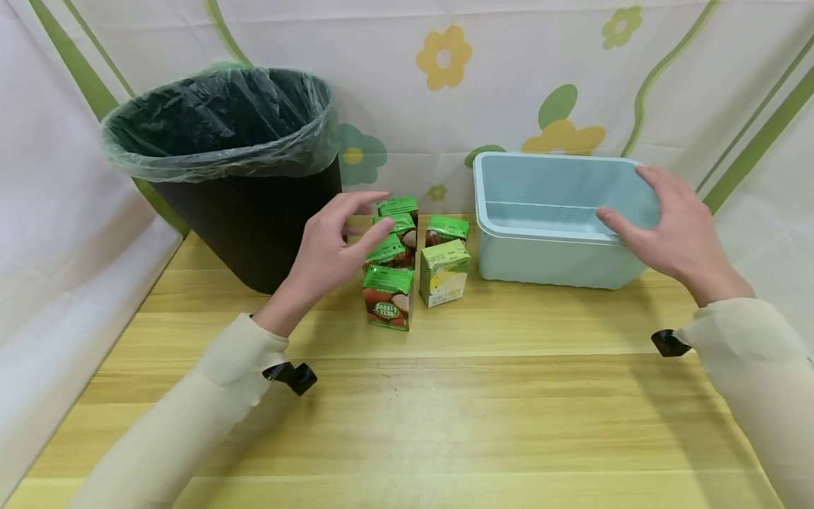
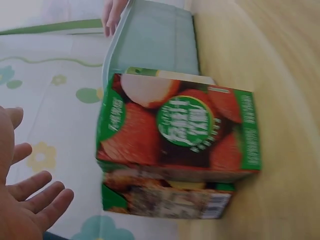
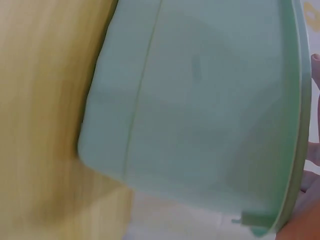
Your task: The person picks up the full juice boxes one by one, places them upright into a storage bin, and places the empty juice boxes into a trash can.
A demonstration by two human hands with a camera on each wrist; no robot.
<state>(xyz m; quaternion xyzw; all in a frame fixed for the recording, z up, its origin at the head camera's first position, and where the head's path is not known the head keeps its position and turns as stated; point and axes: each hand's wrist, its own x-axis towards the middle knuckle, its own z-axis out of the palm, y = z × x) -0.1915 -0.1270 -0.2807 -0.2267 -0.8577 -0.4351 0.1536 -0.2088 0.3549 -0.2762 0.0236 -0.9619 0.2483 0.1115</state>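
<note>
Head view: left hand [image 1: 327, 247] hovers, spread, beside juice cartons [image 1: 388, 298]

L grip [image 1: 327, 247] spread; R grip [image 1: 680, 230] ditto

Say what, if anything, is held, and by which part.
Left hand holds nothing; right hand is at the right end of the blue bin, grip unclear.

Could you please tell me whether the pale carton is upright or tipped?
Upright: the pale carton stands on the table, its top facing up.
</note>
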